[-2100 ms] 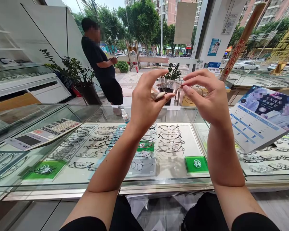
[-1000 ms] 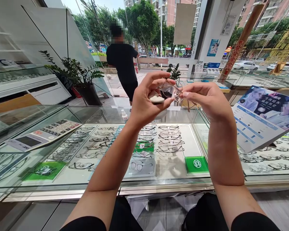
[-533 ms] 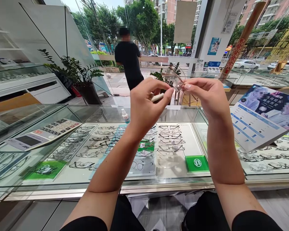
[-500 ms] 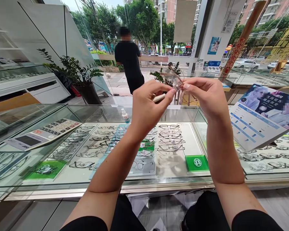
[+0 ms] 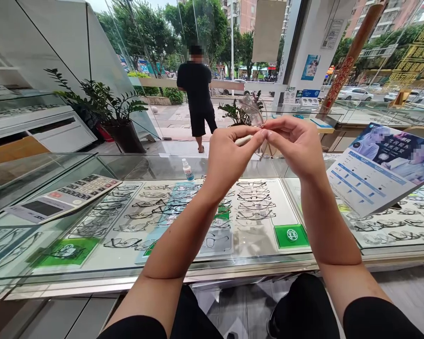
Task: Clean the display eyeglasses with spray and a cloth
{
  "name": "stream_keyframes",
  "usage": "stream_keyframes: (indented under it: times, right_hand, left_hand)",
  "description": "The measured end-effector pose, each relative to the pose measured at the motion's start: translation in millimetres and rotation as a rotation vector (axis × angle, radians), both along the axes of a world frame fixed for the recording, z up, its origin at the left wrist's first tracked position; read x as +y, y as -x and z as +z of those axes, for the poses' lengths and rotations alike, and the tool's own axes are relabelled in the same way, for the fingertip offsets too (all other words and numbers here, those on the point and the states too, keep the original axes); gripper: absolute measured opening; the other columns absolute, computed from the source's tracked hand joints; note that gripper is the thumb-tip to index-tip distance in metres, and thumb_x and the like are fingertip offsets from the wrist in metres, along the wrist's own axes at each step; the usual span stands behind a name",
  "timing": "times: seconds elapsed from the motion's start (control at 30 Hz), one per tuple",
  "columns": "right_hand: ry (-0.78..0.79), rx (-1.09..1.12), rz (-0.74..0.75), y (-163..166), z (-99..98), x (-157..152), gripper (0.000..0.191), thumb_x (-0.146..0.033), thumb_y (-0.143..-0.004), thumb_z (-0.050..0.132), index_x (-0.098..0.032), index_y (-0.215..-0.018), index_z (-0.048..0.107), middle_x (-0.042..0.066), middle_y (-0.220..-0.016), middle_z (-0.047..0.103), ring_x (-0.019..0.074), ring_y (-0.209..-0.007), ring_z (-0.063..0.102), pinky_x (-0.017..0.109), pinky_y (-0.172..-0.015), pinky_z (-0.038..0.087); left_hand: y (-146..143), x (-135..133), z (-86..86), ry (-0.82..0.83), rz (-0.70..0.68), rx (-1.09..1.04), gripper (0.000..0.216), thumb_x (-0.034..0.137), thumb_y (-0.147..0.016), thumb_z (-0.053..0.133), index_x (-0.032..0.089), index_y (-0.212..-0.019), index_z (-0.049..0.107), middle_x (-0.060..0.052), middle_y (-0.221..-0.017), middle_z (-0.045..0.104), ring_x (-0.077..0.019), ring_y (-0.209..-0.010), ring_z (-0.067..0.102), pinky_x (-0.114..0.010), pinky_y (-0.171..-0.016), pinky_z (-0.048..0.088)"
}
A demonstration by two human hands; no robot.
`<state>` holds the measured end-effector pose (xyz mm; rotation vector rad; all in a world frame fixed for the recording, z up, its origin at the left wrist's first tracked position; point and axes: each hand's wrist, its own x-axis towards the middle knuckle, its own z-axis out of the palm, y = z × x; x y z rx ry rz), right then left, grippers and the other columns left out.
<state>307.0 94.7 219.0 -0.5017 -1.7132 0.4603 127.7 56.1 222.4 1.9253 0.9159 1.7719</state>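
A pair of eyeglasses point(image 5: 252, 113) is held up in front of me above the glass counter, one clear lens standing above my fingertips and the rest hanging below. My left hand point(image 5: 226, 157) is closed, pinching the frame between thumb and fingers. Tucked in that same hand is a pale, stick-like object point(image 5: 243, 140); most of it is hidden by my fingers. From the other side, my right hand point(image 5: 298, 148) pinches the glasses as well, its thumb tip touching or nearly touching the left one. My fingers cover the middle of the frame.
Rows of eyeglasses point(image 5: 256, 197) lie inside the glass display counter point(image 5: 155, 165). On top are a calculator point(image 5: 65, 197) at left, a small spray bottle point(image 5: 187, 170) and a printed card point(image 5: 385, 165) at right. Beyond the window stands a person in black point(image 5: 194, 89); a potted plant point(image 5: 122, 127) is at left.
My left hand has shifted slightly right, and both hands have drawn closer together on the eyeglasses. The person outside has moved to the right and farther off. My view has shifted a little.
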Motion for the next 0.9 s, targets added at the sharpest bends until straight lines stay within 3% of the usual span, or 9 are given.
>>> stream_keyframes:
  times: [0.2,0.3,0.4,0.47,0.53,0.7,0.9]
  right_hand:
    - [0.031,-0.001,-0.005,4.9,1.2,-8.3,0.015,-0.040,-0.096,0.084,-0.024,-0.094,0.083,0.003,-0.095,0.082,0.0215,-0.099,0.080,0.038,-0.093,0.068]
    - [0.109,0.023,-0.008,-3.8,-6.7,-3.3,0.018,-0.041,-0.094,0.083,-0.023,-0.089,0.079,0.002,-0.088,0.078,0.0177,-0.085,0.075,0.033,-0.080,0.066]
    - [0.242,0.088,-0.102,-24.2,-34.3,14.4,0.037,-0.039,-0.090,0.083,-0.023,-0.066,0.060,-0.003,-0.063,0.057,0.0100,-0.056,0.048,0.025,-0.052,0.044]
    - [0.318,0.137,-0.171,-41.5,-63.0,31.8,0.059,-0.037,-0.085,0.084,-0.025,-0.054,0.036,-0.008,-0.053,0.032,0.0071,-0.051,0.026,0.026,-0.047,0.026]
    - [0.453,0.159,-0.213,-58.2,-93.9,50.8,0.066,-0.039,-0.080,0.085,-0.026,-0.051,0.027,-0.009,-0.051,0.022,0.0062,-0.051,0.016,0.028,-0.048,0.017]
    - [0.637,0.170,-0.232,-86.0,-146.4,91.4,0.064,-0.046,-0.072,0.084,-0.029,-0.050,0.027,-0.009,-0.048,0.022,0.0064,-0.049,0.014,0.029,-0.049,0.009]
    - [0.736,0.154,-0.198,-91.3,-164.6,111.6,0.059,-0.048,-0.073,0.085,-0.029,-0.052,0.034,-0.009,-0.046,0.029,0.0067,-0.045,0.019,0.028,-0.046,0.014]
  left_hand:
    - [12.4,8.8,0.3,0.037,0.036,0.054,0.033,0.052,-0.091,0.089,0.019,-0.090,0.088,-0.008,-0.092,0.087,-0.0253,-0.095,0.082,-0.041,-0.094,0.070]
    - [16.4,10.2,1.2,0.038,0.077,0.107,0.022,0.040,-0.092,0.085,0.018,-0.087,0.086,-0.007,-0.088,0.085,-0.0245,-0.091,0.081,-0.042,-0.094,0.070]
    - [18.6,10.9,2.2,0.066,0.129,0.165,0.015,0.031,-0.090,0.081,0.018,-0.084,0.085,-0.007,-0.087,0.084,-0.0238,-0.089,0.079,-0.042,-0.095,0.069]
    - [18.8,12.1,2.2,0.093,0.154,0.205,0.014,0.031,-0.089,0.079,0.018,-0.084,0.083,-0.007,-0.086,0.083,-0.0242,-0.091,0.078,-0.043,-0.098,0.068]
    - [18.2,14.2,1.5,0.114,0.170,0.233,0.015,0.032,-0.088,0.078,0.018,-0.086,0.083,-0.007,-0.085,0.082,-0.0249,-0.094,0.078,-0.043,-0.102,0.067]
    - [14.1,20.1,-0.3,0.179,0.159,0.246,0.019,0.036,-0.085,0.078,0.017,-0.085,0.081,-0.007,-0.082,0.079,-0.0245,-0.092,0.076,-0.043,-0.101,0.067]
    - [8.9,23.8,-0.5,0.266,0.175,0.296,0.024,0.040,-0.081,0.079,0.016,-0.078,0.079,-0.007,-0.077,0.076,-0.0220,-0.085,0.071,-0.040,-0.092,0.065]
